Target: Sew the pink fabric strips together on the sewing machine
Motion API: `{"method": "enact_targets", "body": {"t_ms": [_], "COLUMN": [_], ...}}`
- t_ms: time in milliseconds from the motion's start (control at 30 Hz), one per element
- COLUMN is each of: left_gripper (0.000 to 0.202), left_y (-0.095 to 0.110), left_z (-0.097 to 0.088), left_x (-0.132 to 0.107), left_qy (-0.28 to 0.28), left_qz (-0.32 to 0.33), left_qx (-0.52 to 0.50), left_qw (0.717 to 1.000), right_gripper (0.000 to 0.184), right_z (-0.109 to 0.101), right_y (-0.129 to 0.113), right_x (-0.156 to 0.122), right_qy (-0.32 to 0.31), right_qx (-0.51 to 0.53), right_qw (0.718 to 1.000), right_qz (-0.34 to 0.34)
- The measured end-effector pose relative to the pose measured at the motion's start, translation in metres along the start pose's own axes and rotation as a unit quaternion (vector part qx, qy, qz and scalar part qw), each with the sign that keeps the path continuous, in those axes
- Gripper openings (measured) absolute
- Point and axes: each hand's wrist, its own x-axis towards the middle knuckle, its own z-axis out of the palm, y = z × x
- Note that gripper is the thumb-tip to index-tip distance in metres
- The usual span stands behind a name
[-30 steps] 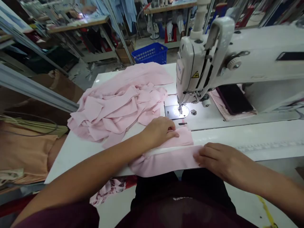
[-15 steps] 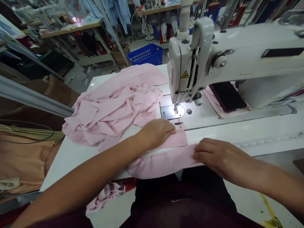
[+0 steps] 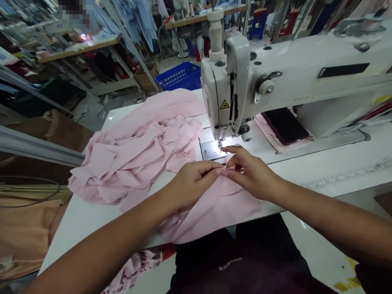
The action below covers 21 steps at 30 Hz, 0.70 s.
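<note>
Both hands meet just in front of the needle of a white sewing machine (image 3: 225, 90). My left hand (image 3: 197, 179) pinches the upper edge of a pink fabric piece (image 3: 211, 216). Close against it, my right hand (image 3: 249, 169) grips the same edge between thumb and fingers, its index finger reaching toward the lit needle plate (image 3: 210, 150). From the fingers the fabric drapes down over the table's front edge. A heap of pink fabric strips (image 3: 131, 155) lies left of the needle.
A dark phone (image 3: 286, 125) rests on folded pink cloth under the machine arm. Behind the white table (image 3: 70, 232) stands a blue plastic basket (image 3: 180, 77). A metal post (image 3: 39, 145) crosses the left side, near orange cloth (image 3: 27, 232). Other workstations fill the background.
My right hand has moved up and left from the fabric's right end to meet my left hand. The fabric edge is now lifted between them. The view has shifted slightly.
</note>
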Motion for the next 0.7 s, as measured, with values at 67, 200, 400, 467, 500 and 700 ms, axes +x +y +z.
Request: {"method": "enact_targets", "body": {"t_ms": [67,200,400,467,500,700], "left_gripper": [0.019,0.016,0.013,0.016,0.017,0.023], "left_y": [0.001,0.004,-0.001,-0.003,-0.003,0.0], "left_z": [-0.002,-0.005,-0.007,-0.006,-0.006,-0.003], "left_x": [0.0,0.001,0.004,0.004,0.004,0.005], "left_qy": [-0.003,0.003,0.023,0.035,0.039,0.039], "left_qz": [0.01,0.0,-0.026,-0.029,-0.031,-0.03], "left_qx": [0.012,0.076,0.071,0.077,0.08,0.033], "left_qw": [1.0,0.997,0.997,0.996,0.996,0.998], "right_gripper": [0.044,0.041,0.052,0.047,0.046,0.041], "right_z": [0.0,0.0,0.003,0.004,0.004,0.004], "right_y": [0.003,0.009,0.011,0.01,0.009,0.01], "right_x": [0.0,0.0,-0.002,-0.002,-0.002,-0.002], "right_qy": [0.003,0.001,-0.031,-0.011,-0.003,0.024], "right_qx": [0.02,0.07,0.196,0.191,0.193,0.197], "right_qw": [1.0,0.998,0.98,0.981,0.98,0.979], "right_qz": [0.007,0.0,0.025,0.038,0.043,0.05]}}
